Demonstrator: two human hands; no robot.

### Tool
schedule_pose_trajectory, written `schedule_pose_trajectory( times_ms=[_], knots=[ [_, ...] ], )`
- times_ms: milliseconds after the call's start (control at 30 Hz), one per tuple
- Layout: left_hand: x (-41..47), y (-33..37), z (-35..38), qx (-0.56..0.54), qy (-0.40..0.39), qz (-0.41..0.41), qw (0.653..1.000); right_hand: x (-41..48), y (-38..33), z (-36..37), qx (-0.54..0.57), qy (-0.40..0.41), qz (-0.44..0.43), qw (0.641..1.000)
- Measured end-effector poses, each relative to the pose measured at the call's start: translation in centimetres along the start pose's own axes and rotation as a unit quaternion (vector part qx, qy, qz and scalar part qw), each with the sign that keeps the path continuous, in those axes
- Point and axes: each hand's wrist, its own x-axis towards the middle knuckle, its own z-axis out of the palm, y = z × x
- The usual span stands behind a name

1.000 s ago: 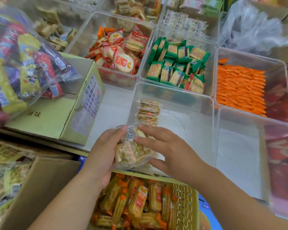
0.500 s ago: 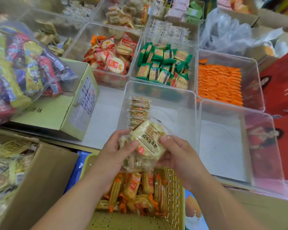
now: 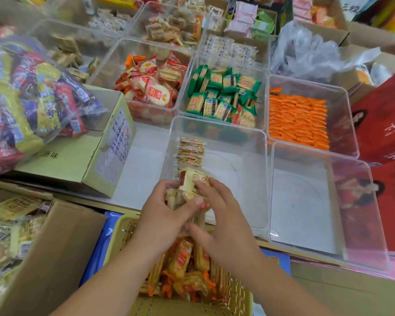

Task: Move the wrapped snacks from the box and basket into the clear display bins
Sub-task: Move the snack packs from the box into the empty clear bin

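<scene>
My left hand (image 3: 163, 210) and my right hand (image 3: 224, 215) together grip a stack of wrapped crackers (image 3: 192, 181) at the near wall of a clear bin (image 3: 244, 142). Inside that bin a short row of the same cracker packets (image 3: 190, 151) stands against its left wall. Below my hands a yellow basket (image 3: 237, 297) holds several orange-wrapped snacks (image 3: 183, 261). A cardboard box (image 3: 55, 247) at the lower left holds pale wrapped packets (image 3: 7, 229).
An empty clear bin (image 3: 310, 201) stands to the right. Bins behind hold red-wrapped crackers (image 3: 151, 87), green packets (image 3: 224, 96) and orange packets (image 3: 297, 119). A green carton (image 3: 78, 160) with a big bag of mixed snacks (image 3: 27, 96) lies left.
Both hands lifted the cracker stack from the bin's near edge, turned it and now hold it lower against the bin's front wall. The camera tilted up, showing more of the far bins.
</scene>
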Motion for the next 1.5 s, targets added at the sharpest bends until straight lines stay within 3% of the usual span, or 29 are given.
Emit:
schedule_pose_trajectory(
  times_ms=[200,433,567,633,800,967,1100,1233,1333,1400,1500],
  knots=[
    [2.8,1.4,0.0,0.123,-0.104,0.034,0.986,4.4,1.8,-1.2,0.043,0.043,0.015,0.998],
    [12.4,2.4,0.1,0.271,-0.085,0.030,0.958,8.6,8.0,-2.9,0.023,0.067,0.100,0.993],
    [18.3,3.0,1.9,0.422,-0.134,0.086,0.893,10.5,10.2,-3.2,0.009,0.070,0.115,0.991],
    [20.5,3.2,2.7,0.471,-0.160,0.066,0.865,11.9,10.7,-3.3,-0.002,0.071,0.111,0.991],
    [23.2,3.0,4.0,0.486,-0.203,-0.021,0.850,17.0,10.3,-4.1,-0.029,0.049,0.081,0.995],
    [23.1,3.1,4.8,0.557,-0.214,-0.007,0.803,22.4,9.2,-3.7,-0.040,0.001,0.041,0.998],
    [22.6,3.2,4.4,0.568,-0.239,0.011,0.787,25.2,9.0,-1.5,-0.080,-0.047,0.015,0.996],
    [21.3,3.5,3.6,0.566,-0.258,0.019,0.783,26.2,10.0,0.7,-0.174,-0.085,0.008,0.981],
    [20.1,3.7,2.6,0.539,-0.255,0.032,0.802,26.6,10.2,1.6,-0.204,-0.097,0.017,0.974],
    [19.1,3.6,1.4,0.501,-0.224,0.043,0.835,26.8,10.0,2.1,-0.194,-0.098,0.025,0.976],
    [17.5,3.4,-1.0,0.373,-0.099,0.039,0.922,26.7,9.3,2.6,-0.191,-0.090,0.039,0.977]
  ],
)
